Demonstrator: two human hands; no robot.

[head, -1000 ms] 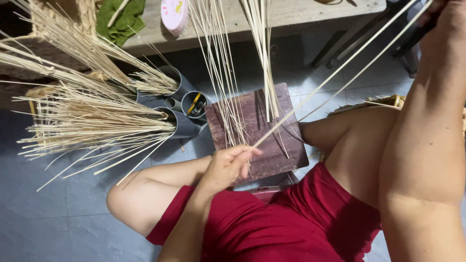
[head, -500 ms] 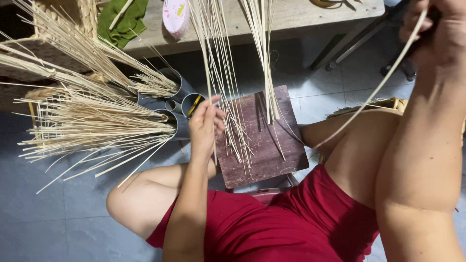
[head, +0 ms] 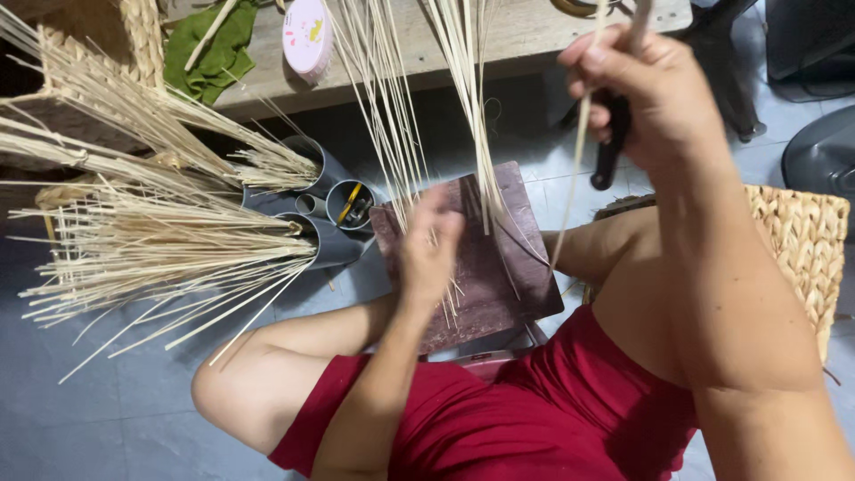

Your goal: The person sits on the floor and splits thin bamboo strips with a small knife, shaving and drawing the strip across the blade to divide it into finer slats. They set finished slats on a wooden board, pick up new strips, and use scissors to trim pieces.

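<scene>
From my head view, my left hand [head: 429,254] reaches among the hanging pale reed strands [head: 385,107], fingers loosely spread against them, over the dark purple board [head: 499,258] on my lap. My right hand [head: 646,93] is raised, closed tight around a single reed strip [head: 570,187] and a black-handled tool [head: 610,151]. Bundled reeds [head: 160,249] stick out of grey tubes [head: 334,209] to my left.

The left hand [head: 429,254] reaches forward on an extended forearm, fingers loosely curled, edge-on to the camera. The right hand [head: 643,93] is raised high, fingers clenched in a fist, its forearm sloping down toward the body.
</scene>
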